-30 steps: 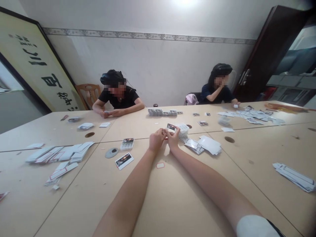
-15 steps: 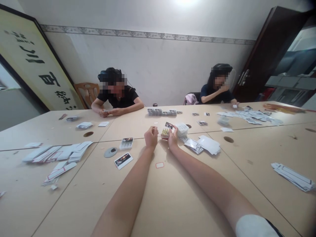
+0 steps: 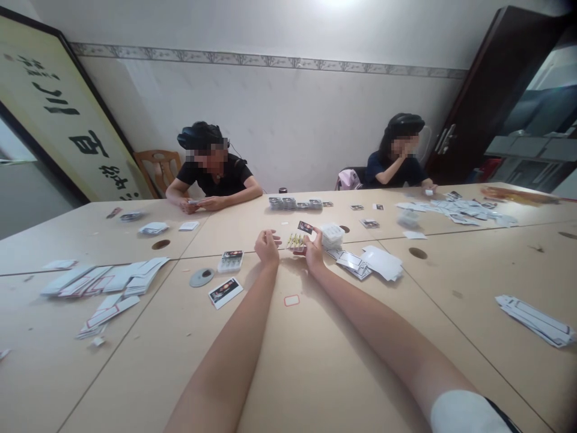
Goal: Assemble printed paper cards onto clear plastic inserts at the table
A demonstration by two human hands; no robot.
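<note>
My right hand [image 3: 314, 252] is closed on a small clear plastic box [image 3: 295, 242], held just above the table. Several yellow-green pieces show inside it, too small to name. A dark printed panel [image 3: 305, 227] stands up at the box's back edge, perhaps its lid. To the left of the box is my left hand [image 3: 267, 246], its fingers loosely bent and apart, with nothing visible in them. A similar clear box [image 3: 231, 261] with a dark printed top rests further left, near a printed white card [image 3: 225, 293]. Below my hands lies a red-edged label [image 3: 292, 300].
White label sheets spread left [image 3: 108, 279] and right [image 3: 381, 263]. A clear container [image 3: 332, 236] stands beside my right hand; a grey disc [image 3: 201, 277] lies left. Stacked small boxes [image 3: 295, 204] stand at the far side, where two people [image 3: 211, 174] [image 3: 396, 162] sit.
Both hands have shifted slightly left, the box moving with my right hand. My left hand's fingers have loosened and moved a little away from the box. The person at right has moved a raised hand.
</note>
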